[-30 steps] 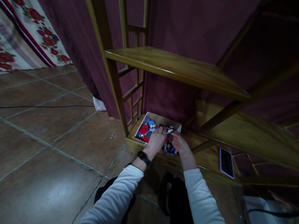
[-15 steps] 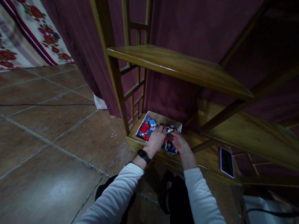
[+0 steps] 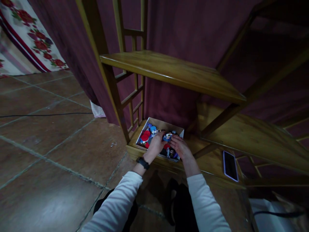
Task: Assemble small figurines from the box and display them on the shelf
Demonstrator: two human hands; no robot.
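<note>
A shallow cardboard box (image 3: 161,122) with white outer sides stands on the low wooden shelf, full of small colourful toy figures. Both my hands are inside it. My left hand (image 3: 155,145), with a dark watch at the wrist, has its thumb and fingers closed at the left side of a small blue-and-white toy figure (image 3: 167,137). From the other side, my right hand (image 3: 180,145) bends its fingers onto the same figure. Red round pieces (image 3: 145,136) lie at the left of the box, and darker figures (image 3: 172,152) lie below my hands.
A higher wooden shelf board (image 3: 169,69) juts out above the box, and a lattice side frame (image 3: 132,96) rises at its left. To the right, a phone in a purple case (image 3: 230,166) lies on the low shelf. A black cable (image 3: 48,114) crosses the tiled floor.
The view has shifted slightly. My hands have moved a little apart, and the blue-and-white toy figure now shows between them. The box and phone stay in place on the shelf.
</note>
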